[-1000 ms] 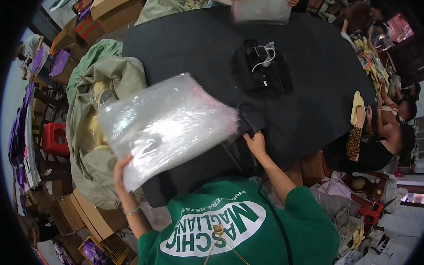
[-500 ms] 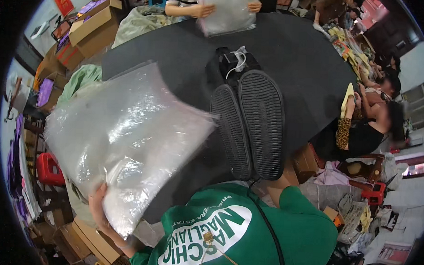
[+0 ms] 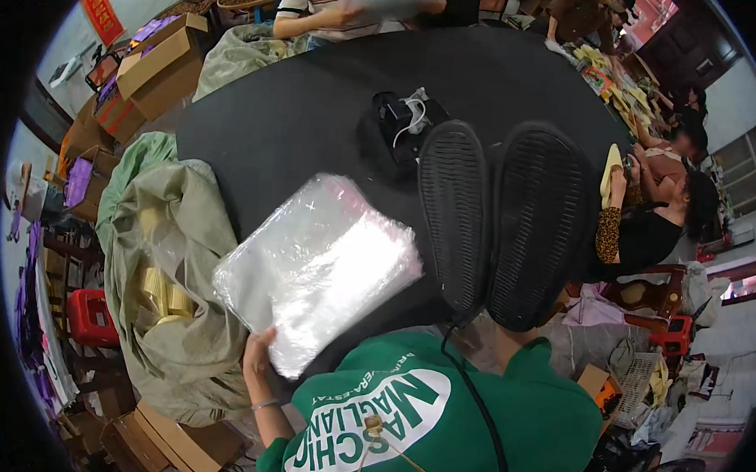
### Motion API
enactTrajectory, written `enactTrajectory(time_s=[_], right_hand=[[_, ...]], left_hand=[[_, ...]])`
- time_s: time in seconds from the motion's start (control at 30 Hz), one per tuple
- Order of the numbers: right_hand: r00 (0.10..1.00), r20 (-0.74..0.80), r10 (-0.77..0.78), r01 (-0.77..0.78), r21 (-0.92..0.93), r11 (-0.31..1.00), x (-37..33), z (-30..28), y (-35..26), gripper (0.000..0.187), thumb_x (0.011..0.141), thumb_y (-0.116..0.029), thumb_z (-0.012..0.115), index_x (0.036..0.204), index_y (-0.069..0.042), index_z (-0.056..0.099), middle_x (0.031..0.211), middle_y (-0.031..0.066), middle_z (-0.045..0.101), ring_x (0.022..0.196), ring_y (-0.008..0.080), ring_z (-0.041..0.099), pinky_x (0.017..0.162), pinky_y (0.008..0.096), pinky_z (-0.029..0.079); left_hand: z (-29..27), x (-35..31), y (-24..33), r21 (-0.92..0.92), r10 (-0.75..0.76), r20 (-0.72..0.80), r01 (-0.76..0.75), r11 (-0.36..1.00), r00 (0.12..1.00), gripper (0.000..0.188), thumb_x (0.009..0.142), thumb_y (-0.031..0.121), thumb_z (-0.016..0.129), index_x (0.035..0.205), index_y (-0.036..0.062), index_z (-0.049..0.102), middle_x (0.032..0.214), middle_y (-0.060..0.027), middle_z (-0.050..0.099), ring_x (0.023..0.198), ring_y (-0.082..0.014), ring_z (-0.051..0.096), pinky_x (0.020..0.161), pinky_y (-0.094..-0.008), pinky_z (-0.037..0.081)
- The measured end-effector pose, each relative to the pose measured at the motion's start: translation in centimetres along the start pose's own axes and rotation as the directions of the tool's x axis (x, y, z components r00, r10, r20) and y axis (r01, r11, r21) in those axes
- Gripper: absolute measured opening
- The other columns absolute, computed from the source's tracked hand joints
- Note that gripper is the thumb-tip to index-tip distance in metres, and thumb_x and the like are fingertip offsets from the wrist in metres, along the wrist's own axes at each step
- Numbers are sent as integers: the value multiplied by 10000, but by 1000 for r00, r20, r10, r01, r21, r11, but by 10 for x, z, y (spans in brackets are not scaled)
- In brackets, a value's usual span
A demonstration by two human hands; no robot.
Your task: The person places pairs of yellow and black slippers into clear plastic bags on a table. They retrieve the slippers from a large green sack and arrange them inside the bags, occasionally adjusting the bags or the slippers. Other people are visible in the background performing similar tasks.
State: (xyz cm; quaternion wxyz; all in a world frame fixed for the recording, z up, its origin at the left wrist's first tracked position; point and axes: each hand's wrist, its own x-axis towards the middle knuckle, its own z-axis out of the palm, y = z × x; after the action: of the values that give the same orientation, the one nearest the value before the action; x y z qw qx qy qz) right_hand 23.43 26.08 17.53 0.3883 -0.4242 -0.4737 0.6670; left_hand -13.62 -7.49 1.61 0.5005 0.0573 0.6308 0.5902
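Observation:
My left hand (image 3: 259, 353) is closed on the near left edge of a clear, shiny plastic bag (image 3: 309, 258), possibly a stack of them, slanting over the near part of the black table. To the right are two long black ribbed soles (image 3: 455, 214), side by side with a gap between, their undersides toward me. They are raised above the table edge. My right wrist (image 3: 517, 335) runs up behind their lower ends, which they follow; the soles hide my right fingers. Behind them on the table sits a black device (image 3: 400, 119) with a white cable.
The black table (image 3: 282, 105) has a rounded far edge. A cloth sack (image 3: 172, 311) with yellow pieces leans at its left; cardboard boxes (image 3: 162, 66) stand beyond. Across the table a person (image 3: 320, 18) holds more plastic. At right, a person in black (image 3: 644, 235) holds something yellow.
My left hand has moved right with the plastic, which now spreads less widely and bares the sack. The soles have shifted right and spread apart. The person opposite has raised their plastic.

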Motion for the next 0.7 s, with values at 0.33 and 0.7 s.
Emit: enactTrajectory(time_s=[0.33, 0.7], right_hand=[[966, 241, -95, 217, -553, 805, 60, 112, 2, 392, 773, -223, 668, 1026, 65, 587, 1001, 242, 611, 947, 341, 595, 829, 404, 466], [461, 875, -146, 848, -386, 362, -23, 232, 105, 360, 687, -310, 647, 735, 47, 637, 786, 232, 618, 791, 377, 624, 739, 433, 498]], left_hand=[[19, -12, 0, -152, -48, -186, 20, 988, 981, 630, 819, 385, 674, 1220, -61, 481, 1107, -102, 569, 954, -197, 556, 816, -333, 434], [-11, 11, -49, -110, 132, -231, -161, 981, 964, 382, 800, 146, 617, 1117, -48, 529, 976, -52, 587, 832, -150, 564, 726, -289, 449]])
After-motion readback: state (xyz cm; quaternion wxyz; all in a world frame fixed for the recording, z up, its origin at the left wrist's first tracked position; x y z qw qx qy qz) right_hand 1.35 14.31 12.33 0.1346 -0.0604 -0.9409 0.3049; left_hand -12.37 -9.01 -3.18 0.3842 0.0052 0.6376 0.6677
